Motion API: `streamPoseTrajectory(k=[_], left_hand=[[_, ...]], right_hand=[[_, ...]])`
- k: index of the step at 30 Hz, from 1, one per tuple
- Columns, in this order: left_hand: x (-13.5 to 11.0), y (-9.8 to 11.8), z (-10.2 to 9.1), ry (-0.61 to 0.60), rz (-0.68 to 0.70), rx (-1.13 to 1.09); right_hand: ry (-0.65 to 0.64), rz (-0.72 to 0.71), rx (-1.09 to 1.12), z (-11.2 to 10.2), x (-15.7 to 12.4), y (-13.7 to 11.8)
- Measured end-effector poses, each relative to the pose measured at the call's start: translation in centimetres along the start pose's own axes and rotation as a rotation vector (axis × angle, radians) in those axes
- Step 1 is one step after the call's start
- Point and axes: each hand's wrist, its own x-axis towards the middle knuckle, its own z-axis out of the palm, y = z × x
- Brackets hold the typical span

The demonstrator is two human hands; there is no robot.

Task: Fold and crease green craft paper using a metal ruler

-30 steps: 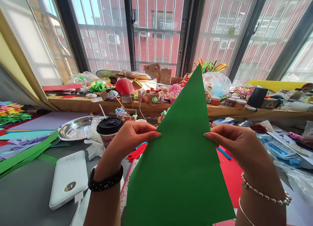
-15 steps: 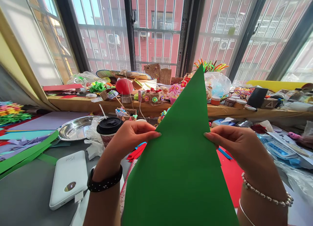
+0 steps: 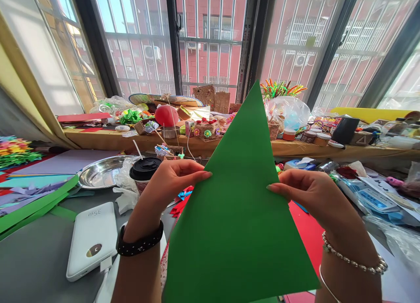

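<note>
A large sheet of green paper [image 3: 236, 215] stands up in front of me, its top tapering to a sharp point. My left hand [image 3: 179, 178] pinches its left edge between thumb and fingers. At about the same height, my right hand [image 3: 302, 189] pinches the right edge. Behind the sheet, a piece of red paper [image 3: 306, 233] lies on the table, partly covered. Small red and blue paper pieces [image 3: 182, 202] show beside the left edge. A black band is on my left wrist, and a beaded bracelet on my right.
Left of my left arm lie a white power bank [image 3: 93, 239] with a cable, a lidded cup [image 3: 144, 169] with a straw and a steel tray [image 3: 90, 174]. Green paper strips [image 3: 39, 204] rest farther left. A sill [image 3: 88, 137] crowded with crafts runs below the windows.
The green sheet's tip has shifted left and slightly up, and its lower right corner has come into view. Both hands have moved a little left with it, still pinching the edges.
</note>
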Motion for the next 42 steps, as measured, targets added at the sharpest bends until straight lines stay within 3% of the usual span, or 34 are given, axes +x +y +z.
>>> streamPoseTrajectory(k=[5, 11, 22, 31, 34, 42], left_hand=[[-0.1, 0.1, 0.1, -0.025, -0.004, -0.033], [0.0, -0.1, -0.2, -0.042, -0.014, -0.003], [0.4, -0.5, -0.2, -0.040, 0.023, -0.035], [0.9, -1.4, -0.5, -0.162, 0.046, -0.038], [1.1, -1.6, -0.6, -0.144, 0.076, 0.014], [1.6, -1.7, 0.6, -0.112, 0.103, 0.125]], right_hand=[[0.103, -0.018, 0.026, 0.5, -0.2, -0.2], [0.025, -0.014, -0.056, 0.1, 0.0, -0.1], [0.022, -0.013, -0.065, 0.1, 0.0, 0.1], [0.097, -0.064, -0.056, -0.2, -0.1, 0.1], [0.113, -0.071, -0.058, -0.6, -0.1, 0.4], [-0.082, -0.004, -0.023, -1.4, 0.9, 1.9]])
